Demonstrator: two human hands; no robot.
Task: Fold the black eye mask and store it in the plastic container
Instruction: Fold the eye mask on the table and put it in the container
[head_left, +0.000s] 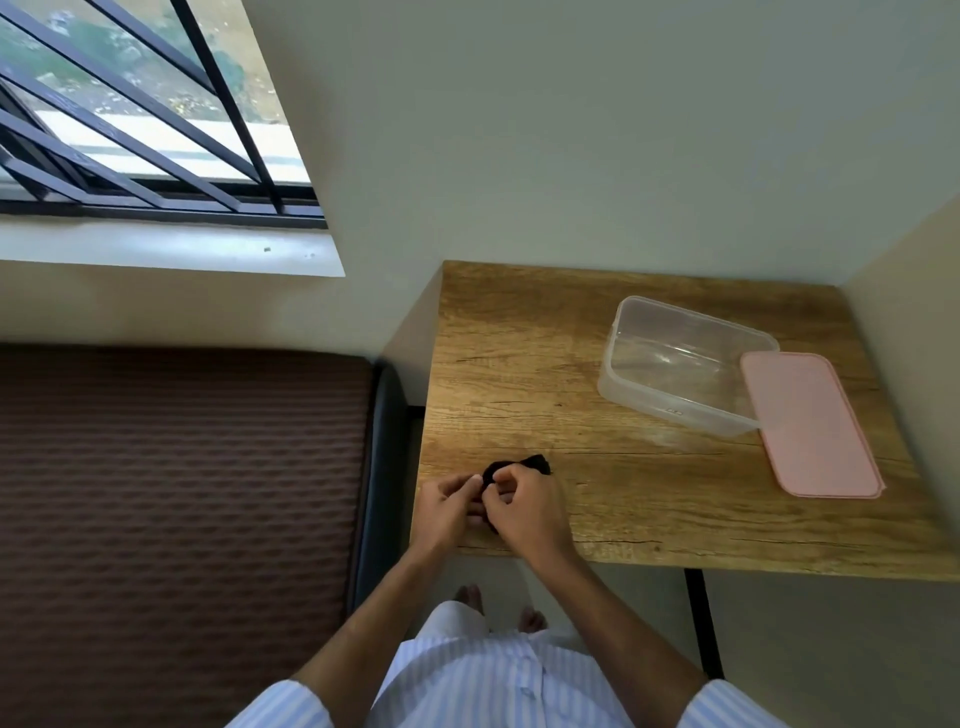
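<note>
The black eye mask is bunched small near the front left corner of the wooden table. Both hands pinch it: my left hand grips it from the left, my right hand from the right and above. Most of the mask is hidden under the fingers; only a dark corner pokes out past the right thumb. The clear plastic container stands open and empty at the table's far right, well apart from my hands. Its pink lid lies flat beside it on the right.
A brown padded mattress or seat with a black edge sits left of the table. A barred window is at the upper left. Walls close the table's back and right sides. My feet show below the table's front edge.
</note>
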